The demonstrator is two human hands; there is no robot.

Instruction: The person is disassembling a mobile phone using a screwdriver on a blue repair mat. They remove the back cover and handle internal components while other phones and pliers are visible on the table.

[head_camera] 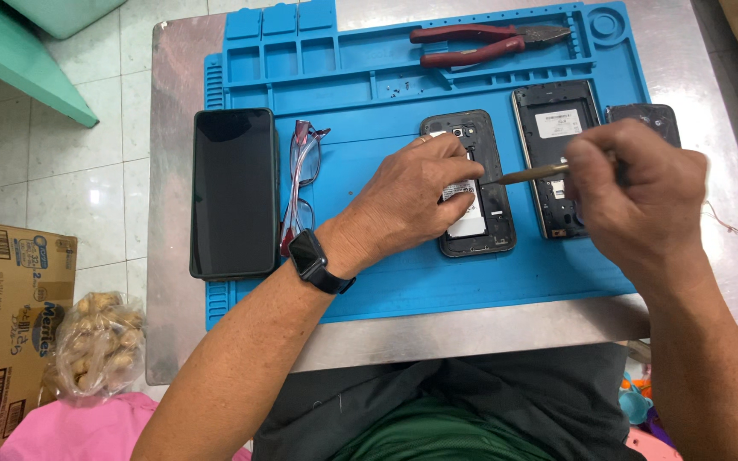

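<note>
**Hands on an opened phone**

The left hand [416, 201] pressed down on the opened phone [471, 183] lying on the blue mat [386, 282]. The right hand [634, 201] gripped a thin tool [527, 176], its tip at the phone. Glasses [301, 183] and pliers [489, 43] lay nearby.

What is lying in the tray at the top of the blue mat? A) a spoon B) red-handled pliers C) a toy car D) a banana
B: red-handled pliers lie in the top tray of the blue mat, above the opened phone that the left hand rests on.
</note>
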